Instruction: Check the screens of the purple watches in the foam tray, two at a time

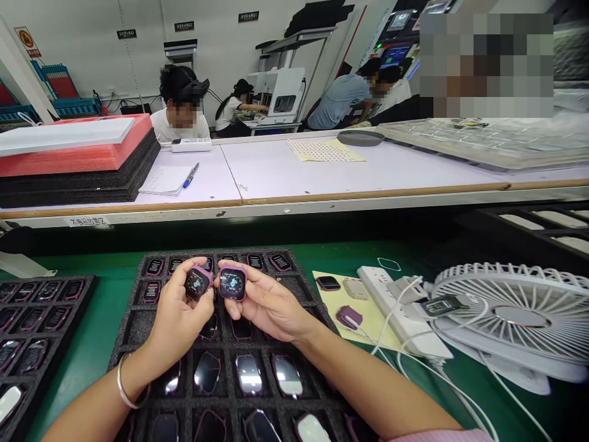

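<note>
My left hand [181, 307] grips a purple-framed smartwatch [197, 282], its lit dark screen turned slightly toward the right. Close beside it, a second smartwatch [232, 283] is pinched in my right hand [271, 304], its screen also lit with a blue-white graphic. Both watch bodies have no straps that I can see. Beneath my hands lies a black foam tray [131, 328] divided into compartments. Watches in its far rows show lit text, while a nearer watch [249, 373] has a dark, reflective screen. My hands and forearms hide part of the tray.
Another foam tray of watches [87, 294] lies at left. To the right are a yellow sheet [329, 301] with small devices, a white power strip [405, 313] with cables and a white fan [519, 316]. A raised shelf [276, 178] crosses ahead; several people work beyond.
</note>
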`<action>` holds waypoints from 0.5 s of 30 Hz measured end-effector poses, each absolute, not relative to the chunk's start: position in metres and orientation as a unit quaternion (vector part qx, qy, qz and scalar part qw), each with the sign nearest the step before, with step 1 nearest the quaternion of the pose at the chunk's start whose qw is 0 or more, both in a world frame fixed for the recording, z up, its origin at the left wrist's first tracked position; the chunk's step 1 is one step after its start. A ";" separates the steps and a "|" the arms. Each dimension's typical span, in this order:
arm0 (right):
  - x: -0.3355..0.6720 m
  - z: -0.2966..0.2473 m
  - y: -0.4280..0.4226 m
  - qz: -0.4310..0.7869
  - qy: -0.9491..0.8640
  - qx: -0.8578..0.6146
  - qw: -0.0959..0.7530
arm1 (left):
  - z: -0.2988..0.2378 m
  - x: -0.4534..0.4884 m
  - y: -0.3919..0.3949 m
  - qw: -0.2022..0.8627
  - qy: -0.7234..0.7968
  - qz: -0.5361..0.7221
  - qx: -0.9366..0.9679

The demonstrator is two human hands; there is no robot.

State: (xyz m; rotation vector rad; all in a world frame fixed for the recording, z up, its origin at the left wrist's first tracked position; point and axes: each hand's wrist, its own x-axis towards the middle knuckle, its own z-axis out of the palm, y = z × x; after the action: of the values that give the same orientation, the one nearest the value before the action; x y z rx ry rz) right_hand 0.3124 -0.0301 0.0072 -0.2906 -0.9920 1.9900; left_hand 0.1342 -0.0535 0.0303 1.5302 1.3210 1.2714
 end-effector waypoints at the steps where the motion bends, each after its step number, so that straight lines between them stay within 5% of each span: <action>1: 0.313 0.007 -0.030 0.798 -0.399 -0.117 0.435 | 0.031 0.134 -0.054 0.362 0.519 0.492 0.598; 15: 0.313 0.008 -0.030 0.803 -0.390 -0.110 0.438 | 0.034 0.134 -0.053 0.361 0.521 0.489 0.599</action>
State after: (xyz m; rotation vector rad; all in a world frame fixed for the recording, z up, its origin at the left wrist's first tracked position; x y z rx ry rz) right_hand 0.3130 -0.0297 0.0078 -0.2735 -0.9686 1.9952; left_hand 0.1343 -0.0530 0.0342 1.5445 1.3437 1.2598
